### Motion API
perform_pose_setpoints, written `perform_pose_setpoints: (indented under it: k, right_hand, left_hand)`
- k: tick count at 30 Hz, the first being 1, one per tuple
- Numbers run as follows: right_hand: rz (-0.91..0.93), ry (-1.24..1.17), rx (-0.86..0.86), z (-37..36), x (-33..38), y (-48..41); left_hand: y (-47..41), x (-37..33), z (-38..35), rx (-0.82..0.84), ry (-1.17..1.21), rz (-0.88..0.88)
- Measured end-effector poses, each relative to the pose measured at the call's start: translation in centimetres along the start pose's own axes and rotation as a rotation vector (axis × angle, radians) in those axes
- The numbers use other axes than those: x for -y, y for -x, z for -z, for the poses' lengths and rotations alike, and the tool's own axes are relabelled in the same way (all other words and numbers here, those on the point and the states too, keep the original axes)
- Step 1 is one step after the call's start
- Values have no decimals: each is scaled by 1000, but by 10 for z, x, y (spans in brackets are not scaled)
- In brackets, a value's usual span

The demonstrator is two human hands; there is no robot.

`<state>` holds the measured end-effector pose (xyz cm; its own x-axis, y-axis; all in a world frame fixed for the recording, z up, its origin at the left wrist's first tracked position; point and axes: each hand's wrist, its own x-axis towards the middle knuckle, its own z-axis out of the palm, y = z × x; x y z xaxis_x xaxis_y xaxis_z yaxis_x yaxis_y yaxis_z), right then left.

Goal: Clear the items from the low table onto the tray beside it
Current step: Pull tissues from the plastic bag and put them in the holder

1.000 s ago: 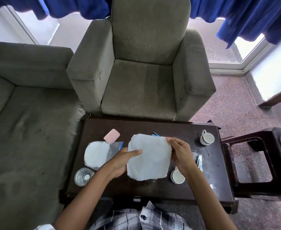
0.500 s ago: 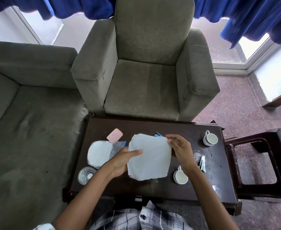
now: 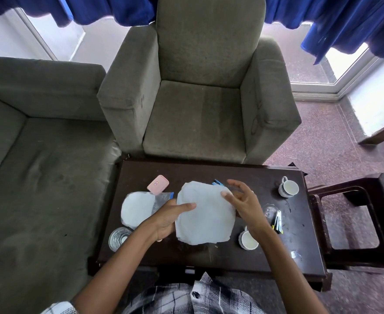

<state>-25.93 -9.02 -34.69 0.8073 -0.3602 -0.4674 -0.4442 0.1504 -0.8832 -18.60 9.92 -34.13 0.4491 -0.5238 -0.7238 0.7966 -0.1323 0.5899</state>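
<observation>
Left hand (image 3: pixel 168 219) pinches the pale blue-white flat sheet (image 3: pixel 205 216) at its 9 o'clock edge; right hand (image 3: pixel 243 202), fingers spread loose at 2 o'clock, grips nothing.

A grey-green armchair (image 3: pixel 198 114) stands just behind the dark low table (image 3: pixel 209 173), with a matching sofa (image 3: pixel 39 177) to its left. Blue curtains (image 3: pixel 334 17) hang across bright windows (image 3: pixel 345 62) at the back. The floor (image 3: pixel 322 143) is speckled and reddish, and a dark stool (image 3: pixel 356 257) stands at the right.

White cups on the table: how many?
2. One white ceramic cup near the dark table's far right corner; the other cup near the front edge, right of the held pale sheet, which could hide more.
</observation>
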Motion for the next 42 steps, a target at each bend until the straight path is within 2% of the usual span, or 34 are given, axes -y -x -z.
perform_pose_setpoints:
  k: [2, 7, 12, 16, 20, 26, 31, 35, 37, 42]
  right_hand:
    - [-9, 58, 32, -1, -3, 0]
    - [25, -23, -151, -2, -10, -1]
    - [75, -60, -182, -1, -14, -2]
    - [117, 15, -114, 2, -14, -1]
    - [31, -113, -65, 0, -5, 7]
    - [8, -76, 133, 8, -4, 12]
    - [108, -153, 23, 10, -4, 12]
    - [164, -233, -4, 10, -7, 8]
    - [190, -250, 1, 12, -8, 7]
    - [237, -172, 40, 14, -11, 7]
  left_hand:
    - [0, 0, 0, 2, 14, 0]
    - [1, 1, 1, 0, 2, 8]
    - [2, 0, 1, -7, -46, 16]
    - [3, -2, 1, -15, -42, 22]
    - [5, -6, -1, 0, 17, 2]
    - [5, -10, 4, 16, 13, -8]
    - [7, -14, 13, 113, -109, -27]
    - [2, -13, 13, 45, -58, -40]
    - [0, -11, 13, 64, -75, -57]
    - [-2, -12, 12, 28, -106, -84]
